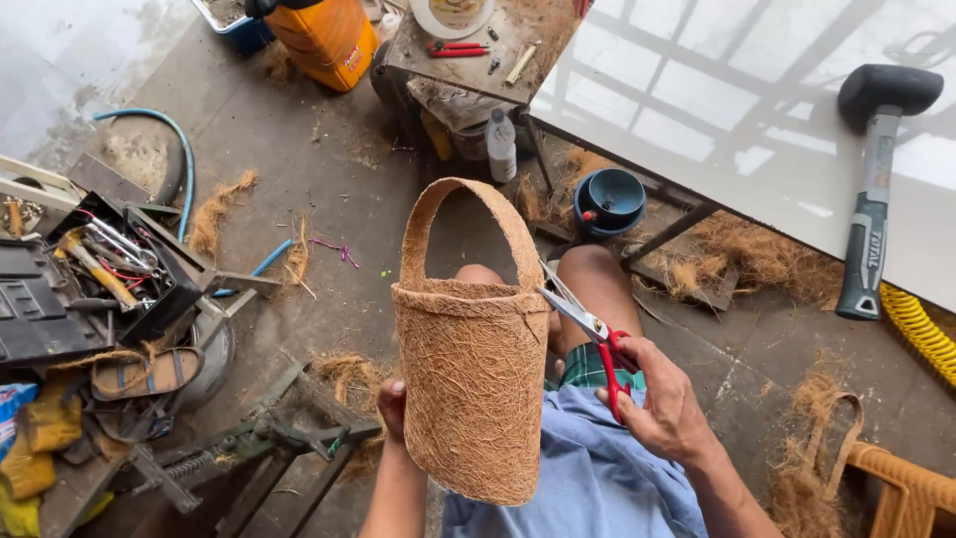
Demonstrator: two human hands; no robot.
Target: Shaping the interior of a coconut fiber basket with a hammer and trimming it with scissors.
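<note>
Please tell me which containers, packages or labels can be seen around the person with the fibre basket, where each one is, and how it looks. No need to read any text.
Orange jerrycan: top of the view, on the floor, boxy, with a small label patch.
White bottle: beside the small table's leg, slim, dark cap.
Rubber mallet: on the white panel at right, black head, grey-green handle with printed lettering.
Blue packet: left edge, partly cut off.
No screens or signs.
</note>
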